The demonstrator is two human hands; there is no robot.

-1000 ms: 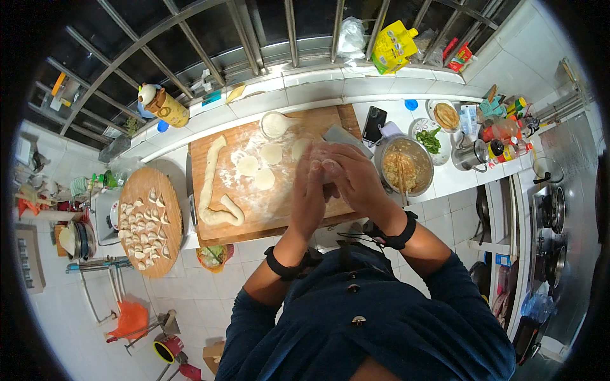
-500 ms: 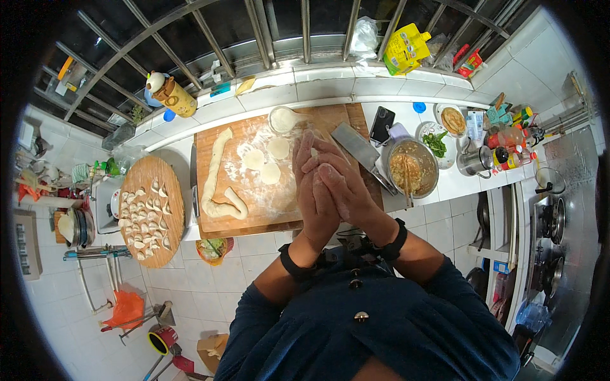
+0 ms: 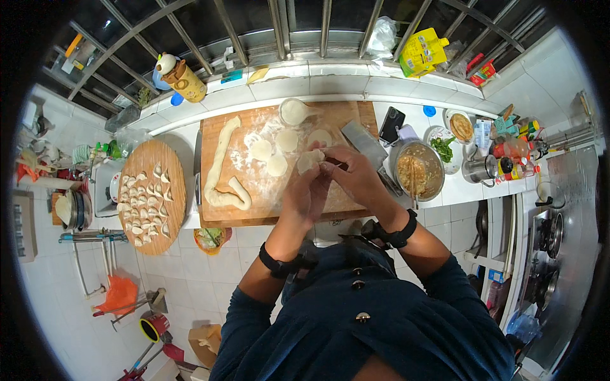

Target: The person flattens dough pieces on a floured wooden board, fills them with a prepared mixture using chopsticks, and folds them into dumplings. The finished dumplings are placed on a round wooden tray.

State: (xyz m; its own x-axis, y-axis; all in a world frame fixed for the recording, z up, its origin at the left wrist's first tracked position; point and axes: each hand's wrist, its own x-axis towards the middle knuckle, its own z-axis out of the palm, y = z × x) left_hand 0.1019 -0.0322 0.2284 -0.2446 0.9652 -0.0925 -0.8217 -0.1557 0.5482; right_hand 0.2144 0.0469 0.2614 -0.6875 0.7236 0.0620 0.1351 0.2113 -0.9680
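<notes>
Pinching a dumpling point(image 3: 311, 159) together, the left hand point(image 3: 306, 193) and right hand point(image 3: 356, 181) close on it over the board point(image 3: 222, 219), left of the filling bowl point(image 3: 419, 170).

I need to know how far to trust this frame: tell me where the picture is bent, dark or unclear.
Head view: fisheye bends the window bars and counter edge toward the rim; corners black. Light is even on the cutting board. Both hands sit centred, fairly sharp; the dumpling between them looks small and soft.
</notes>
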